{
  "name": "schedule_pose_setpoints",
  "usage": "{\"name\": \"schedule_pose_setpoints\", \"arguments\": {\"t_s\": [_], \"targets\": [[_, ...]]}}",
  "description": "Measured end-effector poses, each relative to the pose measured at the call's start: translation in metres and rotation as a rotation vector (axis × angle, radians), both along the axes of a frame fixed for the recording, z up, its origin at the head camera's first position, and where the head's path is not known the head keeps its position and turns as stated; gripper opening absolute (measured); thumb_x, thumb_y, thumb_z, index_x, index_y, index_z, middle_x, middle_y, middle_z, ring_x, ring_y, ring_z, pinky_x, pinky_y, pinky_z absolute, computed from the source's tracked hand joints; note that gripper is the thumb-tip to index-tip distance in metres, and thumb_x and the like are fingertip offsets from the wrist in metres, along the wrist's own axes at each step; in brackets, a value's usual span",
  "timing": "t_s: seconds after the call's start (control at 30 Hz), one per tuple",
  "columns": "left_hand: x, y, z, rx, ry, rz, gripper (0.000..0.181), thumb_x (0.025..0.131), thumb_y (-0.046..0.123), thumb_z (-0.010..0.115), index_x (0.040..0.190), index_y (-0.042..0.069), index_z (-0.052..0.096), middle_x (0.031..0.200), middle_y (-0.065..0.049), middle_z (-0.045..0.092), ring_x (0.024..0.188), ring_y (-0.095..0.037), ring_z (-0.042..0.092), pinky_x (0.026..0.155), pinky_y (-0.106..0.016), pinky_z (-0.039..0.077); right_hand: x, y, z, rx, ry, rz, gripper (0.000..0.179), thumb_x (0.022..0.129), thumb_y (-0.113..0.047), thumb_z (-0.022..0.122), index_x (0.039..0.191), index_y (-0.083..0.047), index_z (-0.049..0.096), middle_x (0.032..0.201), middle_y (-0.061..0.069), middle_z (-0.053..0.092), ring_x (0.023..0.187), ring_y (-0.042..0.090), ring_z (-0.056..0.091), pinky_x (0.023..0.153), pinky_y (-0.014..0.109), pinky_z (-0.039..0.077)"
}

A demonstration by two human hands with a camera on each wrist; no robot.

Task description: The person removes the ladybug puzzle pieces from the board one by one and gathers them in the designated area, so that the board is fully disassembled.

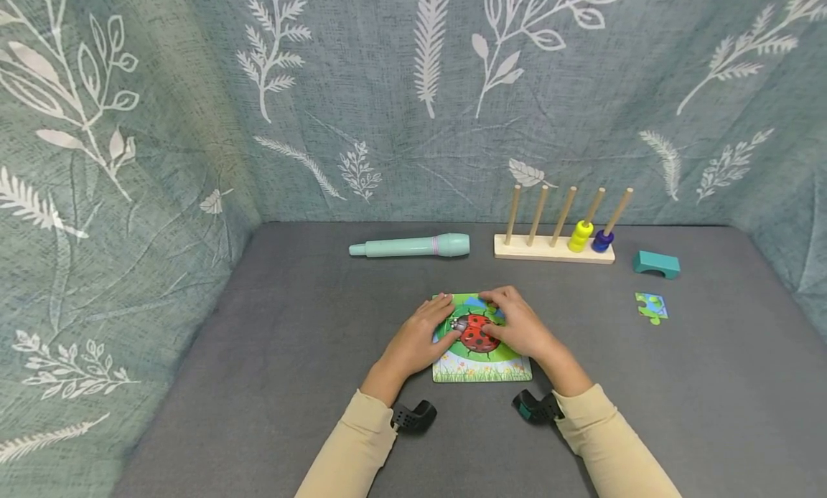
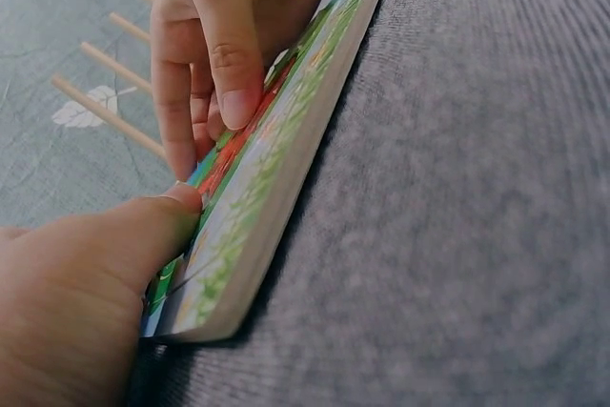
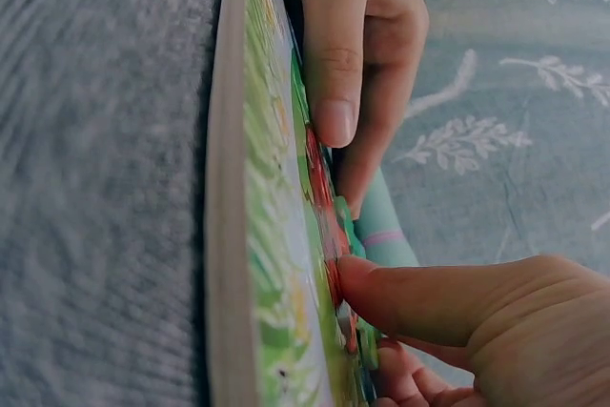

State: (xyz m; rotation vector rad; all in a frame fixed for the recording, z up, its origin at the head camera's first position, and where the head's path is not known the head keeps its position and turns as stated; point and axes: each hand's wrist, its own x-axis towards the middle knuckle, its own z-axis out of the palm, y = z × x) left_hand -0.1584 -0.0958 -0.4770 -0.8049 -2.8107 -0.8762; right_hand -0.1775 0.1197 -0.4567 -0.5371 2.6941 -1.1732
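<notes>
Clock centred on the board, twelve away from the person; nearest first.

At eight and four: pale sleeves (image 1: 352, 444), with a black wrist device (image 1: 413, 416) at each cuff, angled inward, probably to keep the fingers in sight.

Centre: ladybug puzzle board (image 1: 481, 373), flat on the grey bench (image 1: 291, 326), grass edge toward six. Squarely before the body, likely for easy reach from both sides.

At nine on the board: left hand (image 1: 423, 336), with fingers fairly straight over the upper-left part and thumb on the ladybug; gripping nothing visible, resting there, probably to stop the board sliding. At two: right hand (image 1: 522, 329), with bent fingers, thumb on the red back, apparently pinching a puzzle piece (image 1: 495, 313) at the ladybug's upper right. Seen in the right wrist view: green edges slightly proud there, so perhaps not fully seated. Cannot tell the firmness of the pinch.

Well apart, just short of three: loose piece (image 1: 652, 308), blue and green, off the board, within likely right-hand reach. Beyond, past two: teal arch block (image 1: 656, 263), opening downward, hence stable. Between one and two: wooden peg stand (image 1: 526, 250), with yellow rings (image 1: 580, 237) and dark blue rings (image 1: 603, 240) kept in place by pegs. Near eleven: mint-green tube (image 1: 410, 247), lying crosswise at the rear, perhaps for working room.

Farthest, at twelve: leaf-print curtain (image 1: 381, 96).
</notes>
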Motion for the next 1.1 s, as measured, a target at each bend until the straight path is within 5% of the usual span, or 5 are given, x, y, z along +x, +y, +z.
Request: {"name": "schedule_pose_setpoints", "arguments": {"t_s": [1.1], "targets": [[0.0013,0.0001,-0.0001,0.014,0.001,-0.006,0.051,0.092,0.028,0.063,0.134,0.001,0.053,0.144,-0.014,0.046,0.138,-0.027,0.038,0.118,-0.039,0.028,-0.001,0.0007,-0.0059,-0.022,0.182,-0.012,0.043,0.082,-0.002,0.071,0.124,-0.001,0.06,0.118,0.017,0.057,0.102,0.031,0.058,0.085,0.048,0.053]]}}
